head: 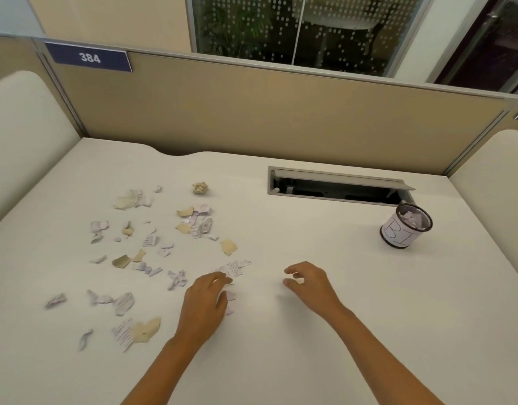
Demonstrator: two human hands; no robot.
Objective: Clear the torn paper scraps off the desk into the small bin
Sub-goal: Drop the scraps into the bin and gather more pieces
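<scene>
Step in hand: gathering. Left hand (204,302) pinches white scraps (231,296) at its fingertips; paper scraps (152,252) lie scattered left and beyond it. Right hand (307,283) hovers loosely curled, empty. Small bin (404,228) stands well beyond the right hand, partly filled. Next: carry the pinch across to it.

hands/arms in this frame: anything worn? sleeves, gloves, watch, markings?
Nothing worn that shows. Both forearms are bare up to the bottom edge of the frame: no sleeves or cuffs in view. The left hand and right hand have no gloves, and no watch, bands, rings or markings are visible. Nails are too small to judge.
</scene>
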